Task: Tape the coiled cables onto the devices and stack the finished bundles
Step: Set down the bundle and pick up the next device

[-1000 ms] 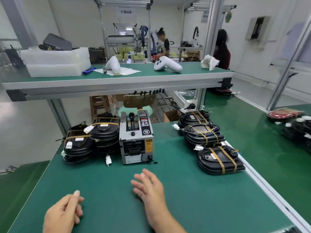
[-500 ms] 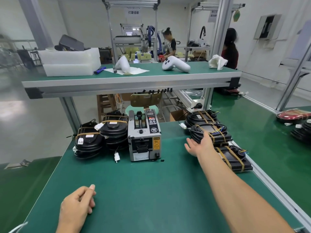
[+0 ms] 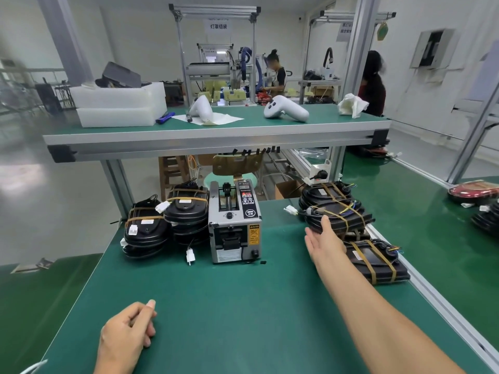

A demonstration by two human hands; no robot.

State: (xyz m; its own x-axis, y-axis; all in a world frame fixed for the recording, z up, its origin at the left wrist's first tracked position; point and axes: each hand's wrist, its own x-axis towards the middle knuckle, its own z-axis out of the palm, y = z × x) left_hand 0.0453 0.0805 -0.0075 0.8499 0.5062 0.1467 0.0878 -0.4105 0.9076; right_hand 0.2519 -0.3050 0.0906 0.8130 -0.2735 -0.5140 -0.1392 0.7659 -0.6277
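- The right hand (image 3: 322,240) reaches to the far right of the green table (image 3: 243,306), fingers straight and open, thumb touching the near edge of a taped black bundle (image 3: 340,215).
- That bundle tops a stack; another taped bundle (image 3: 375,261) lies just nearer, by the table's right edge.
- The left hand (image 3: 124,338) rests on the near left of the table, fingers loosely curled, holding nothing.
- The tape dispenser (image 3: 234,225) stands mid-table, with two stacks of black bundles (image 3: 167,222) just left of it.
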